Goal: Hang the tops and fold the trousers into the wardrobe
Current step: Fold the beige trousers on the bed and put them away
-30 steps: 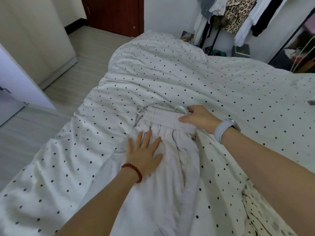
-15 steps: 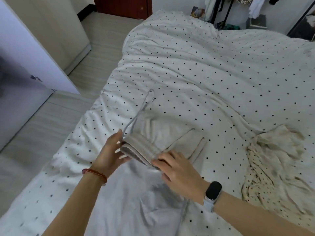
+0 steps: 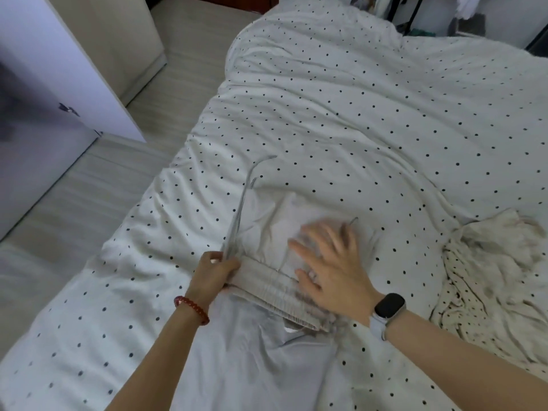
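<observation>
The right hand [image 3: 332, 268] is blurry, so its fingers are hard to see. It hides part of the trousers [image 3: 267, 241]. The picture's bottom edge cuts off both arms.

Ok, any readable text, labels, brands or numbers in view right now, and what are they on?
None readable.
Smartwatch on the right wrist: screen dark, no digits.
Trousers waistband: no label showing.
Small dark marks on the wardrobe door: too blurred to read.
</observation>
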